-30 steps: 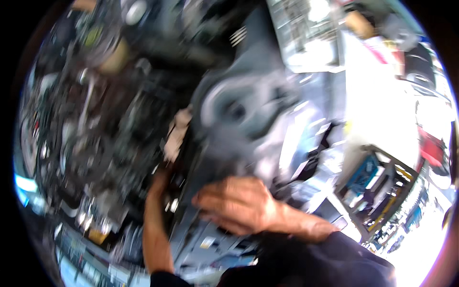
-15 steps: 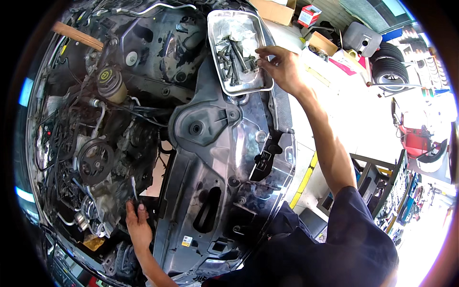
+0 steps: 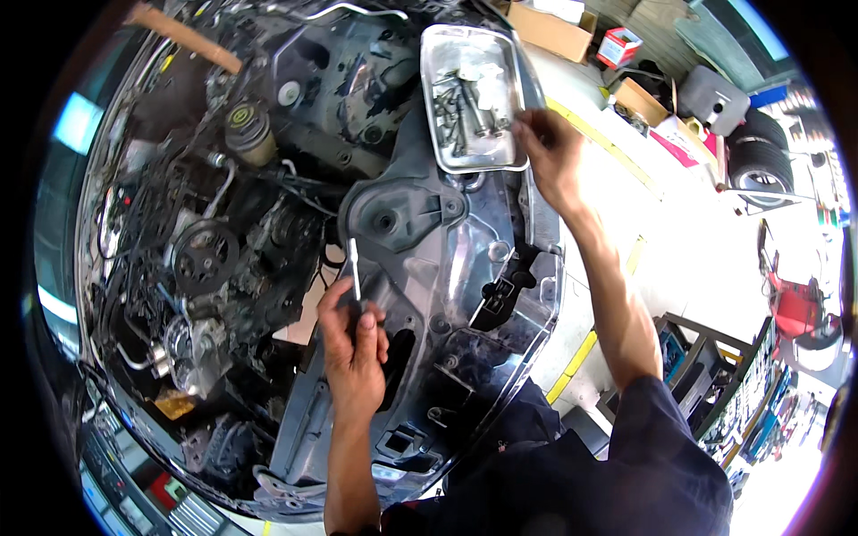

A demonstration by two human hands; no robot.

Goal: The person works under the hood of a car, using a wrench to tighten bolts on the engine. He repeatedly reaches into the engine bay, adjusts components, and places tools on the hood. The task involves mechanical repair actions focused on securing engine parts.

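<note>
My left hand (image 3: 356,348) holds a slim silver tool (image 3: 356,268) upright over the grey inner wing panel (image 3: 411,286), beside the engine (image 3: 206,250). A metal tray (image 3: 433,156) rests at the top of the panel, holding several long dark bolts (image 3: 475,107) and some pale crumpled material. My right hand (image 3: 554,156) is at the tray's right rim with thumb and fingers drawn together; what, if anything, is between the fingertips is hidden. Below the tray is a round mount (image 3: 384,221) with a central hole.
A wooden bar (image 3: 188,40) crosses the upper left of the engine bay. Cardboard boxes (image 3: 550,27), stacked tyres (image 3: 758,156) and a red wheeled machine (image 3: 794,308) stand on the floor at right. A tool cart (image 3: 697,384) is at lower right, and yellow floor lines (image 3: 572,366) show.
My left hand has risen and moved right with the tool, from the engine's edge onto the panel. My right hand reached up to the tray and has since shifted slightly with the view.
</note>
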